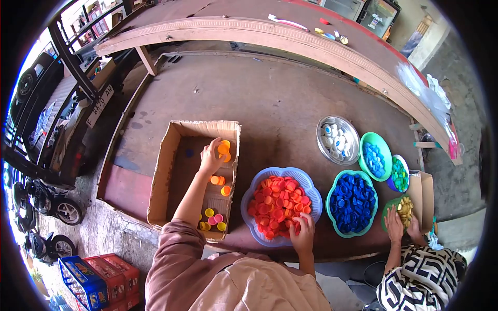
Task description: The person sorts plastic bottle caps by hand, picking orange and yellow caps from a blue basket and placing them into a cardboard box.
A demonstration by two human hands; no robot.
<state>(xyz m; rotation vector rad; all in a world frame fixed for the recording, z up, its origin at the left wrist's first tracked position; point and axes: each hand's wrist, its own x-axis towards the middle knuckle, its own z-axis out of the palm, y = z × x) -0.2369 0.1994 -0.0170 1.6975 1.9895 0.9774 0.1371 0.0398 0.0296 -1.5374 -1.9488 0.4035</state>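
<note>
My left hand (210,158) reaches into a cardboard box (159,181), its fingers closed on an orange bottle cap (224,149) by the right wall. Lower in the box lie more orange caps (218,180), with yellow caps (209,212) and pink caps (218,217) near the front. At the right side of a lavender scalloped basin (249,228), my right hand (303,231) has its fingers bent down among red bottle caps (272,202). They seem to pinch a red cap, partly hidden by the fingers.
Beside the lavender basin stands a teal basin of dark blue caps (353,202). Beyond it are a metal bowl of white caps (334,137) and a green basin of light blue caps (374,158). At right, another person's hands (397,225) handle tan caps (404,210). A raised ledge (249,33) crosses behind.
</note>
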